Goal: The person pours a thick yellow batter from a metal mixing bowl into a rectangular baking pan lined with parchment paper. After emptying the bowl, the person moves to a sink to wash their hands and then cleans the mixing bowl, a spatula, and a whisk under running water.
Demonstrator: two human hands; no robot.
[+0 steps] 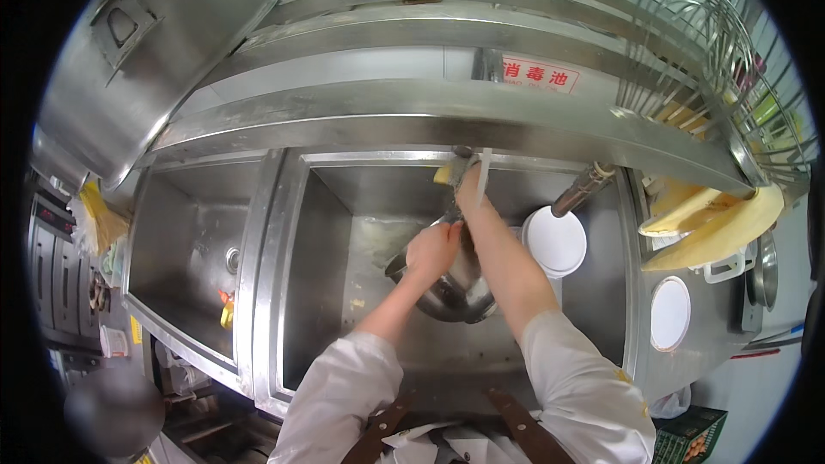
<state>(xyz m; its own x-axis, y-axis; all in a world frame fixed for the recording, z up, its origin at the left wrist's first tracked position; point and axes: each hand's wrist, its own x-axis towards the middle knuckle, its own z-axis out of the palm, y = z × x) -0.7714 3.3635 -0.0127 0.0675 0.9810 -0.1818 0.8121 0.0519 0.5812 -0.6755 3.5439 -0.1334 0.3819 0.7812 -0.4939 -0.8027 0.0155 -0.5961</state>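
Over the larger sink basin, my left hand is closed on the handle or rim part of a shiny metal mixing bowl, which lies tilted in the basin. My right hand reaches farther back, at the faucet area near the basin's rear edge; what its fingers touch is partly hidden. Beside it is a small yellow piece, perhaps a sponge. A pale hose or strip hangs over the right wrist. Right of my forearm stands a white lidded tub under a metal pipe.
A smaller basin on the left holds a yellow and red item. A metal shelf edge crosses above the sinks. Large wire whisks hang at upper right, above yellow cloths. A white round lid lies on the right counter.
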